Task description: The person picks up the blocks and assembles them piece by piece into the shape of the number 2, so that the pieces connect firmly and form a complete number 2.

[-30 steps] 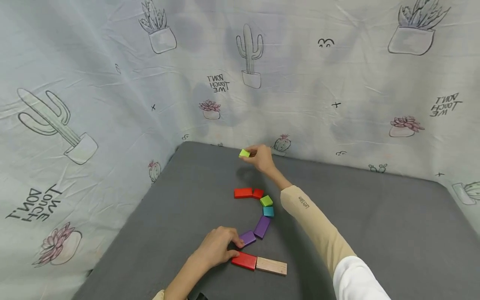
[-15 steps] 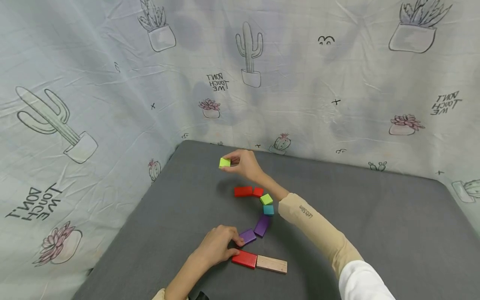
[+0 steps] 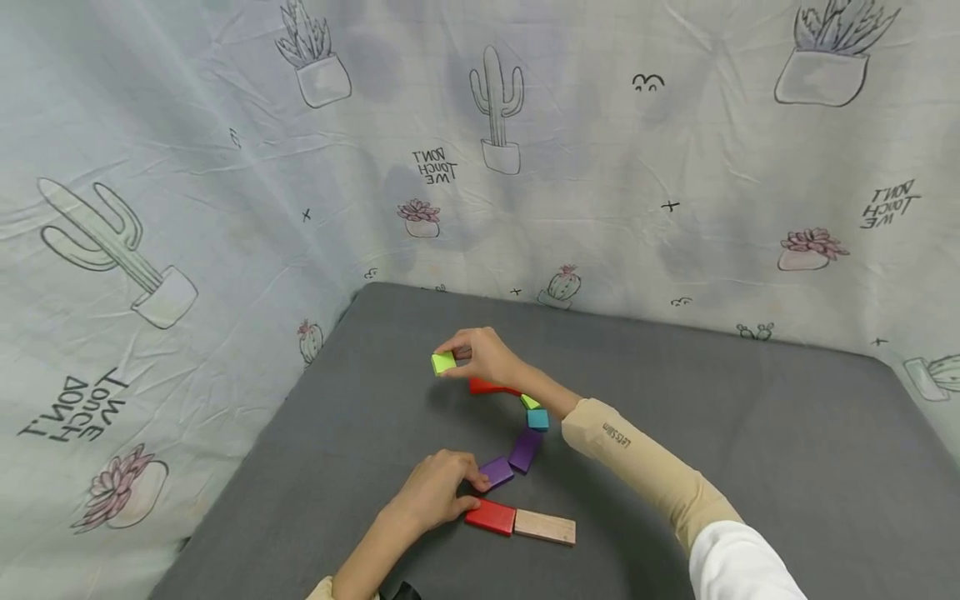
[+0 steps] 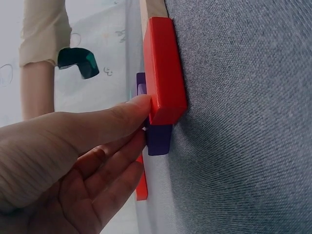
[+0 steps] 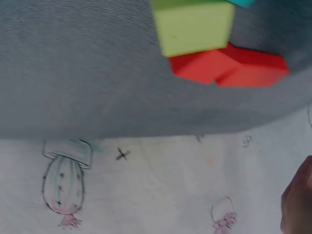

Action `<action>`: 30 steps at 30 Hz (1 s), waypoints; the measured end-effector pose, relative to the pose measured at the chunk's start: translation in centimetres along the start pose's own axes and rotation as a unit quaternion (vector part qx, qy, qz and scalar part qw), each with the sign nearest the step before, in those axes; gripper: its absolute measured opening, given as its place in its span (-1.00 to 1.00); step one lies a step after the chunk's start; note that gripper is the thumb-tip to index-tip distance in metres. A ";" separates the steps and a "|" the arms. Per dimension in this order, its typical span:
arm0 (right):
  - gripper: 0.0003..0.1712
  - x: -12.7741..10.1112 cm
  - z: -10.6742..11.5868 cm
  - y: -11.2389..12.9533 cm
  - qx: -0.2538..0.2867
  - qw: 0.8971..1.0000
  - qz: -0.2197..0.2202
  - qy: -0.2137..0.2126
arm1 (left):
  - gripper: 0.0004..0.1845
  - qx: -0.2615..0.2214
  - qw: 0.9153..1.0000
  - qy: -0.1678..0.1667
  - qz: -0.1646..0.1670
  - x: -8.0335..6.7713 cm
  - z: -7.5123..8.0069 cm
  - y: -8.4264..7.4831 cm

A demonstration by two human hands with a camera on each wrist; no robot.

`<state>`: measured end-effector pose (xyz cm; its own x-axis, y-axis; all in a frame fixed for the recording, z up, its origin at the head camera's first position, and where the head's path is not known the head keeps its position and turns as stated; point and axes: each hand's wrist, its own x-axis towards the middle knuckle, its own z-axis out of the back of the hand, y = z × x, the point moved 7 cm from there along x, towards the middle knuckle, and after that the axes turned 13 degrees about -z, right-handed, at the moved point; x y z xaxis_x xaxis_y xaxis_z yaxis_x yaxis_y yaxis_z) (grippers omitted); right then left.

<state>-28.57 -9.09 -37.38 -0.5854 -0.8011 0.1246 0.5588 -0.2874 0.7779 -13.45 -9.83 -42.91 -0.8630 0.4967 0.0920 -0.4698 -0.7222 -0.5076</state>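
Note:
My right hand (image 3: 487, 354) pinches a small yellow-green block (image 3: 443, 363) between thumb and fingers, above the table's far left part. Behind that hand, the red blocks (image 3: 484, 386) are partly hidden in the head view; in the right wrist view a red block (image 5: 202, 66) shows beside a green block (image 5: 195, 27). Low on the left, my left hand (image 3: 433, 492) lies with its thumb at the end of a red block (image 3: 491, 517) and its fingers at a purple block (image 3: 497, 473). The left wrist view has the thumb against the red block (image 4: 165, 73).
A curved row continues through a second purple block (image 3: 527, 450), a blue block (image 3: 537, 419) and a green block (image 3: 530, 402). A plain wooden block (image 3: 545, 527) adjoins the near red one. The grey table (image 3: 712, 442) meets a cactus-print cloth (image 3: 600, 167) behind.
My right hand has carried the yellow-green block left and then nearer along the table, now overlapping the far red blocks. My left hand has stayed in place.

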 end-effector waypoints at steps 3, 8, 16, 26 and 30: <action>-0.64 0.0 -0.6 -1.0 -0.009 1.000 0.002 0.023 | -0.83 -0.002 1.000 0.000 0.000 -0.1 -0.1 0.0; -0.63 0.4 -1.2 -2.2 -0.014 0.999 -0.006 0.049 | -0.83 -0.003 1.000 -0.002 -0.004 -0.1 -0.2 0.2; -0.64 0.6 -2.3 -2.9 -0.071 0.993 0.027 0.086 | -0.83 -0.002 1.000 -0.004 -0.003 -0.2 -0.1 0.2; -0.62 0.9 -3.6 -3.8 -0.122 0.981 0.047 0.141 | -0.83 0.006 1.000 -0.005 -0.007 -0.1 0.0 0.1; -0.63 0.9 -4.0 -4.2 -0.133 0.979 0.041 0.147 | -0.83 0.006 1.000 -0.008 -0.008 -0.1 0.1 0.1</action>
<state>-29.12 -10.74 -43.05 -0.3594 -0.9326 -0.0339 0.7526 -0.3111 0.5803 -13.40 -10.00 -42.93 -0.8579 0.5010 0.1138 -0.4862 -0.7201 -0.4951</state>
